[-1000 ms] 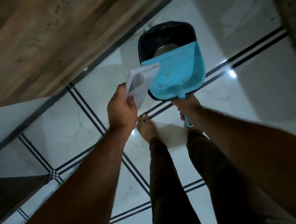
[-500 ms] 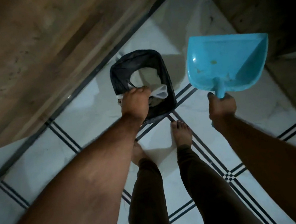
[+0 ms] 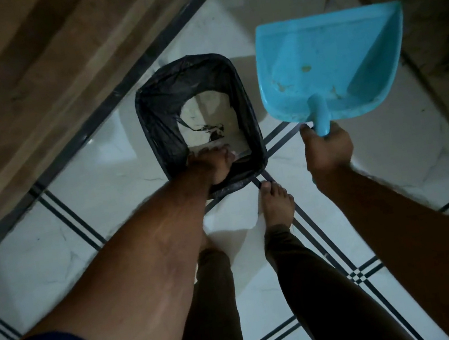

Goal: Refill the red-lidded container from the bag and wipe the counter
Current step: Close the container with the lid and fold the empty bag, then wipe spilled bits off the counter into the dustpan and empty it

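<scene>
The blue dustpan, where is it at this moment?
In the head view, the blue dustpan is at the upper right, held up by its handle in the right hand, just right of the black-lined bin on the floor.

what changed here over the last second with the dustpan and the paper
The right hand swung the blue dustpan off the black-lined bin and out to its right. The left hand took the white paper down into the bin; the paper can no longer be made out. The right hand's grip on the handle and the bin's place stayed as they were.
</scene>
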Demonstrator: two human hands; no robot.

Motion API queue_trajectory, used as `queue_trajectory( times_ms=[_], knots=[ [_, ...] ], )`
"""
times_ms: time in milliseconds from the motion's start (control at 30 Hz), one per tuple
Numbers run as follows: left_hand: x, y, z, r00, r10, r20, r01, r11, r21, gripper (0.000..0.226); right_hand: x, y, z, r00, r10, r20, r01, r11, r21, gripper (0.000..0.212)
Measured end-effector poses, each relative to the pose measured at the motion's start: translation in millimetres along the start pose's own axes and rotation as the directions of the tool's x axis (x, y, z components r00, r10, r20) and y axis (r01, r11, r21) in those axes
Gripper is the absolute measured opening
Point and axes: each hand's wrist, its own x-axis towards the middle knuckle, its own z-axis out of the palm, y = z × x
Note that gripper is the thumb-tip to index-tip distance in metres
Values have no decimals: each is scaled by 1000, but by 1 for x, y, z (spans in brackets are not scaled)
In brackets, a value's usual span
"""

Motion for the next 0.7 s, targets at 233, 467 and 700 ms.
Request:
queue_trajectory(
  times_ms=[233,467,700],
  knots=[
    [-2,-8,-32,987,-7,-159,-19,987,-162,59,-11,-10,-2,1000,10,-20,-10,1000,10,30],
    [-23,-4,-69,967,-18,-253,-21,988,-152,59,-30,-22,-11,1000,7,21,-7,1000,27,36],
    [-137,2,-89,985,-43,-169,9,980,-199,48,-85,-55,-60,997,39,60,-41,998,37,35]
  ],
)
